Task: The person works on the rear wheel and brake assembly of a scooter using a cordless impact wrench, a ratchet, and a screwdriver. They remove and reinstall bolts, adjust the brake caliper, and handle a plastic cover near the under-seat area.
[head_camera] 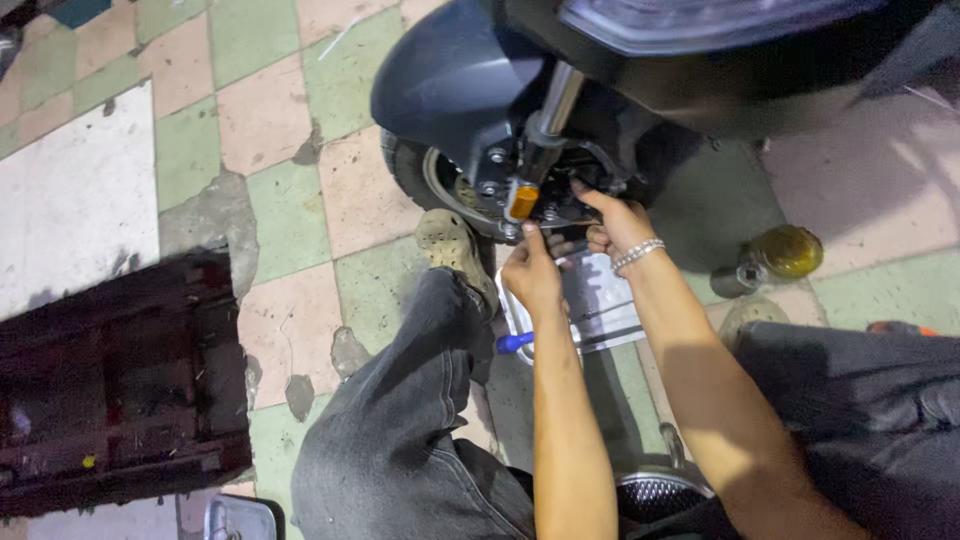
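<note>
Scooter front wheel, left hand and right hand fingers curled at its hub, grip contents unclear, metal tray below

A: Camera setup, one view only. Head-worn, it looks steeply down and a little forward over the person's own forearms.

B: Which way does it face?

A: Toward the scooter's front wheel, which sits at top centre; the dark fender and bodywork cross the upper edge. The tiled floor fills the left half.

B: How near?

A: Close. The left hand and right hand sit mid-frame at arm's reach, and the person's knees and grey trousers crowd the lower edge.

B: Overlap with another view?

A: No second view here, so nothing is shared.
</note>
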